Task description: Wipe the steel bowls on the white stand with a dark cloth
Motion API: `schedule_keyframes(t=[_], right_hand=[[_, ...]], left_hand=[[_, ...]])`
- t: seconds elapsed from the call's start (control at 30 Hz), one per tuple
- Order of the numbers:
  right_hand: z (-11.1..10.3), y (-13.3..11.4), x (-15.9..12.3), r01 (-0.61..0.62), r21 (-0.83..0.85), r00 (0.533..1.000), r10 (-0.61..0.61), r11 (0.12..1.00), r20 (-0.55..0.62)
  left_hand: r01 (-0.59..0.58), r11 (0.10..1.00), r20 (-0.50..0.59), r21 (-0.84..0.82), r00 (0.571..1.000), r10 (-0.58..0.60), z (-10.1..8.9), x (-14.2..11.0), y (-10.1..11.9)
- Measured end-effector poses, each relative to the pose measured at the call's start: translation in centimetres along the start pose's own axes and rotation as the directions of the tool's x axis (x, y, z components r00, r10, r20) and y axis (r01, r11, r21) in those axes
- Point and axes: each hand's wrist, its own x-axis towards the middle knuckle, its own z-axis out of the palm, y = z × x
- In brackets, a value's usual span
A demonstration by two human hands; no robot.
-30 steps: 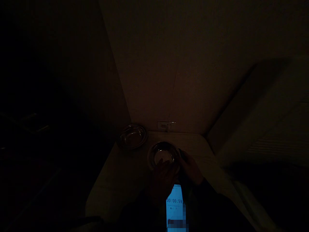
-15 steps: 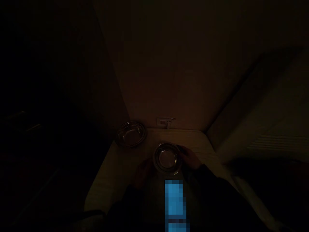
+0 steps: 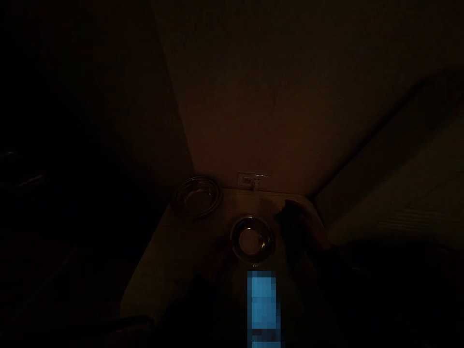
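A round, shiny metal bowl (image 3: pixel 250 240) is at the middle of a pale tabletop. My left hand (image 3: pixel 219 251) is at its left rim and appears to grip it, though the fingers are very dim. To the right of the bowl and apart from it, my right hand (image 3: pixel 311 224) is closed on a dark, limp cloth (image 3: pixel 293 229), which hangs below the fingers. Poor light hides the cloth's exact shape.
Wider metal bowls, seemingly stacked (image 3: pixel 197 197), sit at the table's (image 3: pixel 152 261) back left corner. Behind the table is a wall with a socket plate (image 3: pixel 252 181). A blue pixelated patch (image 3: pixel 264 302) covers the area in front of the bowl.
My right hand has left the bowl's right rim and moved right and slightly back, with the dark cloth now showing in it. My left hand has stayed at the left rim.
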Motion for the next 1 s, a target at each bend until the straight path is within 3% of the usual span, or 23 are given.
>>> schedule_keyframes(t=[0.07,0.13,0.17,0.23,0.3,0.4,0.5,0.6,0.7,0.8,0.87,0.93,1.0], right_hand=[[1.7,-0.9,-0.4,0.07,0.111,0.997,-0.068,0.991,-0.024],[4.0,-1.2,-1.0,0.173,0.089,0.984,-0.177,0.981,0.037],[5.0,-1.1,-1.2,0.256,0.017,0.96,-0.256,0.967,0.115],[6.5,-0.8,-1.7,0.446,-0.187,0.87,-0.374,0.875,0.322],[7.1,-0.6,-2.1,0.557,-0.42,0.81,-0.359,0.716,0.464],[7.4,-0.6,-2.6,0.503,-0.69,0.861,-0.231,0.52,0.453],[8.3,-0.7,-2.8,0.475,-0.724,0.866,-0.121,0.501,0.485],[9.4,-0.6,-2.7,0.533,-0.584,0.779,-0.085,0.613,0.622],[9.4,-0.8,-2.4,0.578,-0.404,0.641,-0.089,0.709,0.762],[8.1,-1.5,-1.9,0.622,-0.441,0.517,0.084,0.647,0.852],[7.1,-2.3,-1.5,0.667,-0.54,0.529,0.184,0.513,0.829],[6.1,-2.8,-0.9,0.679,-0.608,0.624,0.114,0.412,0.773],[5.8,-3.0,-0.4,0.636,-0.658,0.736,-0.063,0.403,0.674]], left_hand=[[-0.017,1.0,0.001,-0.011,1.0,0.017,0.0,0.1,-0.4],[-0.047,0.998,0.003,-0.028,0.999,0.047,0.0,0.2,-0.7],[-0.047,0.998,0.0,-0.043,0.999,0.047,0.0,0.1,-0.7],[-0.038,0.998,-0.002,-0.059,0.999,0.037,0.1,-0.1,-0.6],[-0.039,0.996,0.012,-0.076,0.999,0.04,0.3,-0.4,-0.4],[-0.033,0.994,0.026,-0.104,0.999,0.036,0.5,-0.9,-0.2],[0.067,0.988,0.073,-0.138,0.996,-0.057,0.7,-1.1,-0.2],[0.104,0.981,0.093,-0.165,0.992,-0.089,0.8,-1.1,-0.1],[0.067,0.979,0.08,-0.194,0.995,-0.053,0.8,-1.1,0.0],[0.062,0.977,0.092,-0.204,0.995,-0.043,1.1,-1.1,0.2],[0.068,0.976,0.097,-0.206,0.994,-0.049,1.3,-1.1,0.2],[0.077,0.977,0.099,-0.201,0.993,-0.058,1.4,-1.1,0.1],[0.098,0.973,0.091,-0.208,0.993,-0.08,1.5,-1.1,-0.1]])
